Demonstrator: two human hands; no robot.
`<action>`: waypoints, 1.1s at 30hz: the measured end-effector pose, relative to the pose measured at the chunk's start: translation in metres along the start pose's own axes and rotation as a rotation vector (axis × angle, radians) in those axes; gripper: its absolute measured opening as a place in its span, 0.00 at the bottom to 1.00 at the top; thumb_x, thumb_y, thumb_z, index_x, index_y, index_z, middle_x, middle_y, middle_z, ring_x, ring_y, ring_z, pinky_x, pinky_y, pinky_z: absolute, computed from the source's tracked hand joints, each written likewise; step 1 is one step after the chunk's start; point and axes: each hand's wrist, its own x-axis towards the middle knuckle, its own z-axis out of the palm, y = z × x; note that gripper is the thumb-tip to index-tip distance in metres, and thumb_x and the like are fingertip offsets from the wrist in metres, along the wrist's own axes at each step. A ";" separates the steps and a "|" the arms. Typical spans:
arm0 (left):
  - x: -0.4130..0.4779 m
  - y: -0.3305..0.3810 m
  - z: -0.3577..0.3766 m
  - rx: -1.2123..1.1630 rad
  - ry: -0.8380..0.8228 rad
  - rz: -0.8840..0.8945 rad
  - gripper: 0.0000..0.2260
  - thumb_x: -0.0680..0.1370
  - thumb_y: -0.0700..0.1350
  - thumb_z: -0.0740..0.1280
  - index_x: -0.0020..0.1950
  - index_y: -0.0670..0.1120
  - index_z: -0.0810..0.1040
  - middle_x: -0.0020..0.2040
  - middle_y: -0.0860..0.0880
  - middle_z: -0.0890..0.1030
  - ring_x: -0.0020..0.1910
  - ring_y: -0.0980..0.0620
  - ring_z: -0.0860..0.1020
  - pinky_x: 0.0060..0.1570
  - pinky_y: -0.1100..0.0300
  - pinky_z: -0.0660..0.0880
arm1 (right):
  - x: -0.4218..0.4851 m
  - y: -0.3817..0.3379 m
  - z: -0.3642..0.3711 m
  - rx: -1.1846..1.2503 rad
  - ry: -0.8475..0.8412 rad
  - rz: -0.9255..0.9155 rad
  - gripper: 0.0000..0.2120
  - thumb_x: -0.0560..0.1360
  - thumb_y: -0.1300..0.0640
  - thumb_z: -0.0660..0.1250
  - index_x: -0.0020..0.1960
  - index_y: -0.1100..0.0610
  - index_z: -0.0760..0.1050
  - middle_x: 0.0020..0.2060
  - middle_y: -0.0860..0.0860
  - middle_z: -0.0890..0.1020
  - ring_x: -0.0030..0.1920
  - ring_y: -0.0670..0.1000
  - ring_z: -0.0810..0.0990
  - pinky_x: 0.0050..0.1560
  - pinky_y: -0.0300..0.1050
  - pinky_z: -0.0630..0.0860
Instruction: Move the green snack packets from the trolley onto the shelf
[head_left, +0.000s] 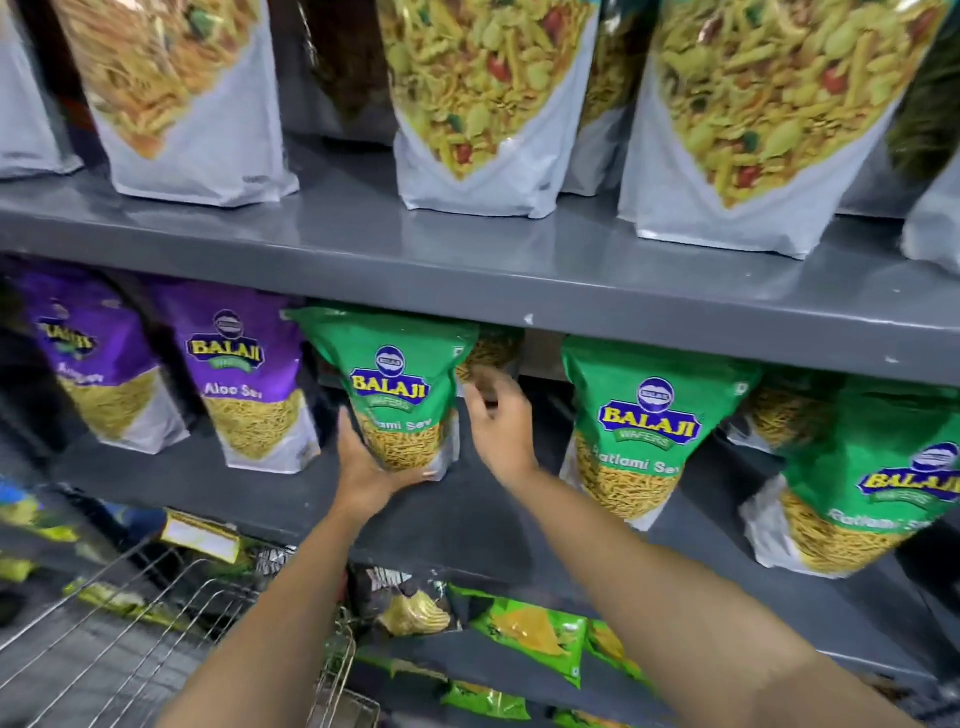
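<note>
A green Balaji Ratlami Sev packet (396, 384) stands upright on the middle grey shelf (467, 514). My left hand (366, 470) grips its lower left corner and bottom. My right hand (498, 421) hovers just right of the packet with fingers loosely curled, holding nothing. Two more green packets (644, 421) (878, 478) stand to the right on the same shelf. The wire trolley (130, 623) is at the lower left; no green packets are clearly visible inside it.
Purple Aloo Sev packets (244, 374) stand left of the green one. White-bottomed mixture pouches (483, 104) fill the upper shelf (467, 260). Small green and dark snack packets (524, 634) lie on the lower shelf.
</note>
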 end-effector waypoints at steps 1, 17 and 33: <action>0.006 0.002 0.002 -0.056 -0.007 0.028 0.61 0.48 0.45 0.84 0.73 0.52 0.52 0.70 0.55 0.64 0.69 0.58 0.65 0.67 0.62 0.65 | 0.010 -0.005 0.005 0.029 0.018 -0.005 0.11 0.74 0.60 0.66 0.55 0.62 0.78 0.50 0.58 0.82 0.47 0.53 0.81 0.46 0.33 0.78; 0.012 0.006 0.035 -0.011 -0.028 -0.020 0.56 0.51 0.51 0.81 0.73 0.54 0.53 0.65 0.50 0.68 0.66 0.48 0.69 0.63 0.54 0.68 | 0.019 -0.002 -0.018 0.029 0.121 0.049 0.05 0.73 0.64 0.66 0.42 0.61 0.80 0.42 0.57 0.83 0.39 0.50 0.80 0.44 0.40 0.77; -0.007 0.018 0.046 -0.041 -0.053 -0.039 0.60 0.58 0.42 0.81 0.77 0.54 0.43 0.75 0.47 0.57 0.73 0.48 0.61 0.70 0.52 0.63 | -0.005 -0.011 -0.038 -0.031 0.108 0.046 0.09 0.76 0.62 0.63 0.52 0.62 0.79 0.49 0.56 0.83 0.45 0.47 0.78 0.48 0.38 0.74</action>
